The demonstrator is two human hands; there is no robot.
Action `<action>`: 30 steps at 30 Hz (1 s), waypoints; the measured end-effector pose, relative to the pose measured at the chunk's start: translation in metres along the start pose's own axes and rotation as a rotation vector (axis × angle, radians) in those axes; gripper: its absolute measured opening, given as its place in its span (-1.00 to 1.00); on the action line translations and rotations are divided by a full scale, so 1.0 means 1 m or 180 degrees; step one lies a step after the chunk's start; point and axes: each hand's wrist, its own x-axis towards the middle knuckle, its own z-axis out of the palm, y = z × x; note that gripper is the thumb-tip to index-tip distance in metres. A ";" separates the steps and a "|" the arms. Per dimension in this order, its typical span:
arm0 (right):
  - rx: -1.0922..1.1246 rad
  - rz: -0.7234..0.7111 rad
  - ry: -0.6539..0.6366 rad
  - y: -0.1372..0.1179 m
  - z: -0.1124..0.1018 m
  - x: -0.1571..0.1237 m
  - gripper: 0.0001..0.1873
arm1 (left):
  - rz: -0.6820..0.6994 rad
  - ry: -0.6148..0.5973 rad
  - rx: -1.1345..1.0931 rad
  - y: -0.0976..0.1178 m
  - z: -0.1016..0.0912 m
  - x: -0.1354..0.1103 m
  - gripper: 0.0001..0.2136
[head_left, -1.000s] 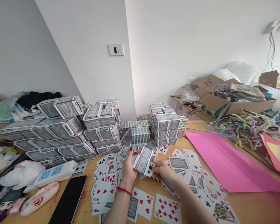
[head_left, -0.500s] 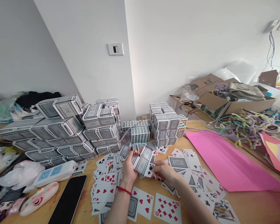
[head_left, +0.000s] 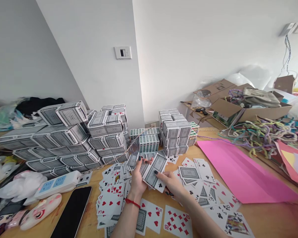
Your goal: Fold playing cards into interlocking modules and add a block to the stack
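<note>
Grey-backed playing cards (head_left: 158, 165) are held over the table between my two hands. My left hand (head_left: 138, 181), with a red string on the wrist, is closed around the cards from the left, its thumb pointing up. From the right, my right hand (head_left: 171, 183) grips the cards' lower edge, thumb pressed on a patterned back. A club card's white face (head_left: 160, 186) peeks out below that back. Loose face-up cards (head_left: 111, 202) overlap to the left of my wrists, and a ten of diamonds (head_left: 178, 220) lies just below my right hand.
Walls of stacked card bundles (head_left: 106, 138) stand at the back, with another stack (head_left: 176, 130) right of centre. A black phone (head_left: 72, 211) and white power strip (head_left: 57, 186) lie left. Pink paper (head_left: 243, 172), tangled yarn (head_left: 265, 134) and a cardboard box (head_left: 258, 112) occupy the right.
My right hand has shifted slightly left and up, its thumb now on a card's back instead of the club card's corner. More of that club card is covered by the patterned back.
</note>
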 end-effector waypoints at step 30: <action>0.0111 -0.0145 0.0379 0.001 0.010 -0.001 -0.69 | -0.0246 0.0026 0.0097 -0.011 -0.005 0.000 -0.88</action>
